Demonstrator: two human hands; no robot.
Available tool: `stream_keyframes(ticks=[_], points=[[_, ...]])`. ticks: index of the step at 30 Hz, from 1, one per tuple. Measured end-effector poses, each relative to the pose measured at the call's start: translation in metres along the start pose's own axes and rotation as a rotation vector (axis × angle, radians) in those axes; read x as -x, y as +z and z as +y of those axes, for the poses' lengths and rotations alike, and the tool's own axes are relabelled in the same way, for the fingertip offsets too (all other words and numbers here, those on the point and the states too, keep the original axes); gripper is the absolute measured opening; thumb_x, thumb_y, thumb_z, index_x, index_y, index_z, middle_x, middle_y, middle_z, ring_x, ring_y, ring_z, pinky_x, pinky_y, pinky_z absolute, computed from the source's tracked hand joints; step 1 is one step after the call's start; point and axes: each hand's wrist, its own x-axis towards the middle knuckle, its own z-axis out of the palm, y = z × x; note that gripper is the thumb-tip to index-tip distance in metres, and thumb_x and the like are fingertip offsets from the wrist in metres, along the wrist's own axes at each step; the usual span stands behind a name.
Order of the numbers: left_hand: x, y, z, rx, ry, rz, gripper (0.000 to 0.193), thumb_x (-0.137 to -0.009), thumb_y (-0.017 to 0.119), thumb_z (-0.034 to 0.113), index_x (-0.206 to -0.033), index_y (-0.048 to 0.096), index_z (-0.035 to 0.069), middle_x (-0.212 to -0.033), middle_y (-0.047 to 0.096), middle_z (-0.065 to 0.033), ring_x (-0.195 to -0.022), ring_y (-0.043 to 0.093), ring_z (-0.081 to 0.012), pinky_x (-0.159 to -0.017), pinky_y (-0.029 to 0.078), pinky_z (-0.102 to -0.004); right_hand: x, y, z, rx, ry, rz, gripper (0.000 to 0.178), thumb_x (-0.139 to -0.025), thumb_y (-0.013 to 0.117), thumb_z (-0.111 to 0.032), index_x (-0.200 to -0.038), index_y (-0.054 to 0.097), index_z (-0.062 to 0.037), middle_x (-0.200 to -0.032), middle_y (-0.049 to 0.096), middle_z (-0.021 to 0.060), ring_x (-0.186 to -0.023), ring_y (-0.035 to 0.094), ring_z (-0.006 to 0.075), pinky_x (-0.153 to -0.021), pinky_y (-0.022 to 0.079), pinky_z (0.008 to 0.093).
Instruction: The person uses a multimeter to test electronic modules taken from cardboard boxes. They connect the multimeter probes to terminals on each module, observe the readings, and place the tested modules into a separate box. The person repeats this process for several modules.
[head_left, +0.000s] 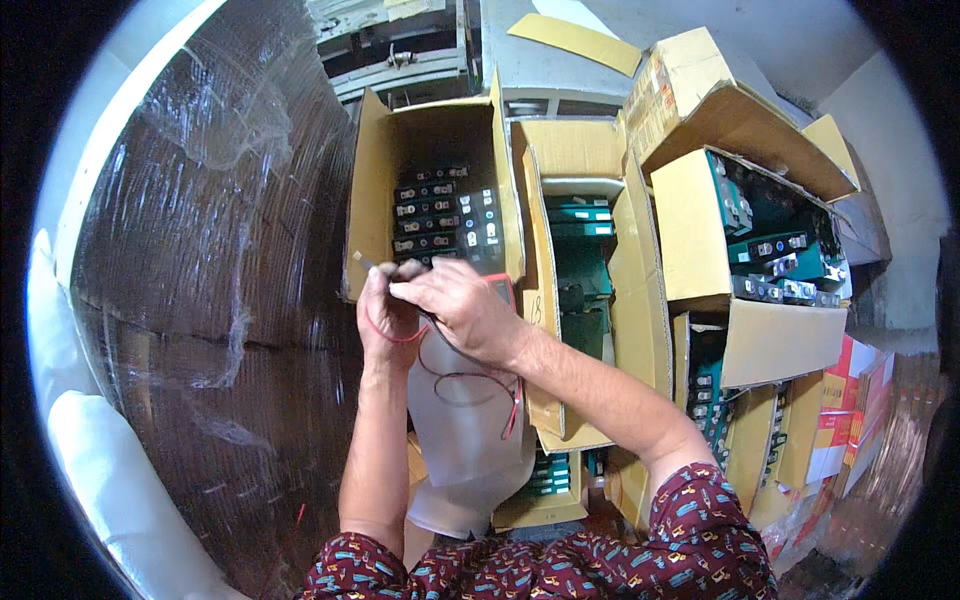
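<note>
My two hands meet over the near edge of an open cardboard box (372, 180) holding rows of dark battery cells (425, 210) with metal terminals. My left hand (388, 325) is closed, with a red test lead (398, 338) looping out of it. Pressed close beside it, my right hand (465, 308) pinches a black test lead (452, 347). A slim pale tip (360, 260) sticks out past the left fingers; which probe it belongs to is unclear. Partly hidden behind the right hand is a red-cased multimeter (505, 290). The leads hang in loops below the hands.
Open boxes with green-cased cells (580, 255) stand to the right, and a tilted box (690, 225) is stacked higher there. Dark film-wrapped goods (230, 300) rise on the left. Translucent white sheeting (465, 430) lies below the hands.
</note>
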Motion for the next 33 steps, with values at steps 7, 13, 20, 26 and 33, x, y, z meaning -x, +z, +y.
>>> stream_keyframes(ticks=[7,13,20,26,33], points=[[0.018,-0.024,0.004,-0.852,-0.217,0.282,0.019,-0.102,0.062,0.025,-0.101,0.061,0.006,-0.074,0.055,0.0008,-0.066,0.053,-0.0114,-0.058,0.042,-0.0287,-0.020,0.036,0.120,0.374,0.744,-0.295,0.068,-0.083,0.065,0.007,-0.146,0.039,0.0042,-0.146,0.050,0.0316,-0.124,0.061,0.0443,-0.107,0.051,0.0466],[-0.015,-0.103,-0.071,-1.501,0.118,0.010,0.029,-0.100,0.063,0.025,-0.109,0.063,-0.003,-0.097,0.069,-0.0291,-0.092,0.066,-0.0495,-0.077,0.051,-0.0512,-0.012,0.061,0.185,0.650,0.949,-0.506,0.037,-0.096,0.062,-0.019,-0.128,0.067,-0.0008,-0.129,0.068,0.0217,-0.122,0.064,0.0335,-0.099,0.054,0.0438],[-0.010,-0.104,-0.058,-1.577,0.162,0.005,0.023,-0.101,0.060,0.018,-0.107,0.063,-0.004,-0.096,0.070,-0.0270,-0.091,0.069,-0.0437,-0.079,0.052,-0.0485,-0.027,0.098,0.195,0.692,1.037,-0.495,0.032,-0.097,0.061,-0.019,-0.123,0.073,-0.0036,-0.123,0.073,0.0161,-0.117,0.067,0.0339,-0.092,0.056,0.0414],[-0.019,-0.107,-0.072,-1.597,0.231,0.034,0.025,-0.101,0.059,0.018,-0.108,0.060,-0.007,-0.095,0.068,-0.0263,-0.091,0.067,-0.0417,-0.081,0.051,-0.0472,-0.036,0.086,0.212,0.673,1.114,-0.414,0.066,-0.098,0.064,-0.023,-0.155,0.039,0.0015,-0.118,0.076,0.0123,-0.102,0.075,0.0237,-0.072,0.061,0.0400],[-0.018,-0.105,-0.061,-1.656,0.026,0.014,0.052,-0.104,0.058,0.027,-0.133,0.053,-0.015,-0.134,0.059,-0.0356,-0.128,0.055,-0.0485,-0.111,0.041,-0.0478,-0.044,0.075,0.190,0.453,1.178,-0.640,0.074,-0.101,0.060,-0.021,-0.163,0.023,-0.0037,-0.146,0.061,0.0161,-0.130,0.062,0.0269,-0.105,0.050,0.0420]])
